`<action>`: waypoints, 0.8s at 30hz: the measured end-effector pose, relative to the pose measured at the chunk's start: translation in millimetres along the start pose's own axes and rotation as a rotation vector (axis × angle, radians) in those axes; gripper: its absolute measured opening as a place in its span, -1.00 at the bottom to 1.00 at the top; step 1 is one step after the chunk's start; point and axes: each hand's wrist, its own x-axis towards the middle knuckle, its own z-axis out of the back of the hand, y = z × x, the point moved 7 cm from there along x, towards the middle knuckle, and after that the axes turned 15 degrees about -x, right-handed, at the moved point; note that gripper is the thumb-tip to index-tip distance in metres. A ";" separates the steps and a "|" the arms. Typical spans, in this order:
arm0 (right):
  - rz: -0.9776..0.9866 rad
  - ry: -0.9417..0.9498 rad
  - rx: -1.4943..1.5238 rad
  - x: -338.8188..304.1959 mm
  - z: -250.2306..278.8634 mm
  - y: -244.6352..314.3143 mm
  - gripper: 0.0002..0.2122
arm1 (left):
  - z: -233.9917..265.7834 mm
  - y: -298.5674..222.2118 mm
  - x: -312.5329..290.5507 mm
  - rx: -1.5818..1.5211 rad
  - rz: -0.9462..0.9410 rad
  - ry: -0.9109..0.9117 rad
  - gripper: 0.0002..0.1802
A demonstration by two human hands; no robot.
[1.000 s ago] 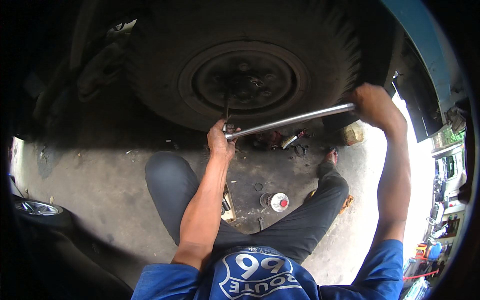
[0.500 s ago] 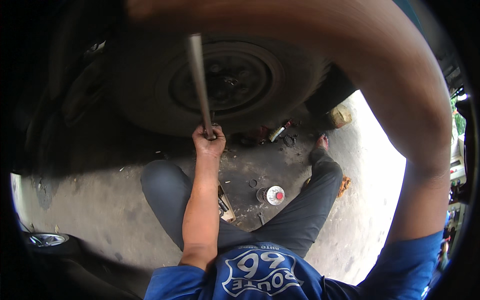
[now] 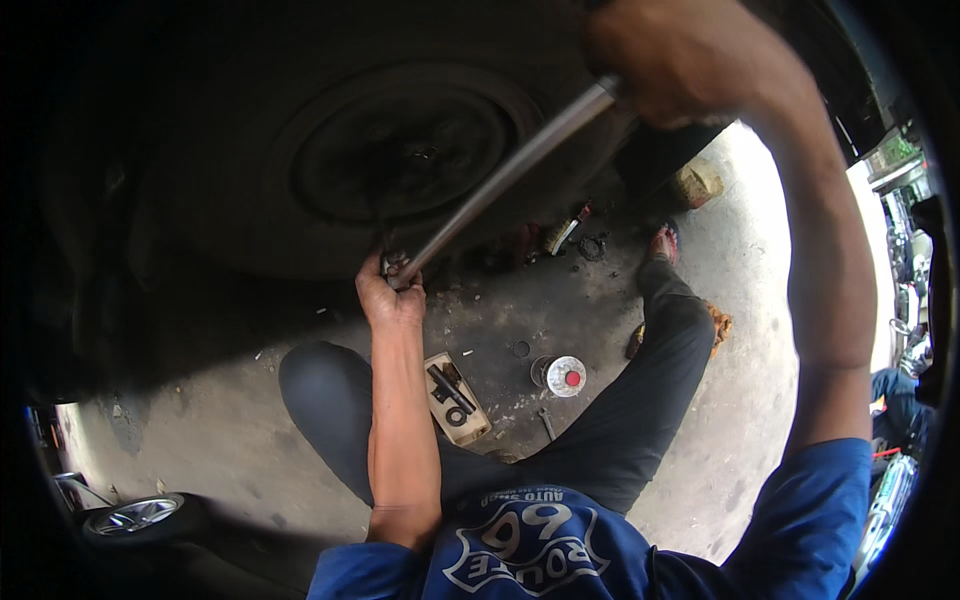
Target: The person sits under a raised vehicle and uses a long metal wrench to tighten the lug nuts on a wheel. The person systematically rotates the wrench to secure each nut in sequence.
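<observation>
A long, smooth metal bar [image 3: 515, 165] slants from lower left to upper right across the face of a dark wheel [image 3: 285, 160]. My left hand [image 3: 392, 300] is closed round its lower end, just below the wheel's rim. Some dark metal shows between those fingers, too shadowed to make out fully. At the upper right, my right hand [image 3: 665, 65] wraps round the bar's other end; it is slightly blurred, and its fingertips are partly in shadow.
Between my legs lie a tray [image 3: 472, 432] with dark metal parts, a can with a red cap [image 3: 567, 377] and a small wrench [image 3: 547, 425]. A brush [image 3: 563, 235] and a dark ring [image 3: 592, 247] lie near the tyre. A loose wheel [image 3: 135, 515] rests at lower left.
The bar has swung from nearly upright to a slant toward the right. My right hand has moved from the upper left to the upper right; the left stays round the lower end.
</observation>
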 end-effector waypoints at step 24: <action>0.231 0.621 0.594 -33.2 -452.3 184.6 -0.52 | 4.4 0.8 -39.5 0.801 -0.435 0.229 -0.78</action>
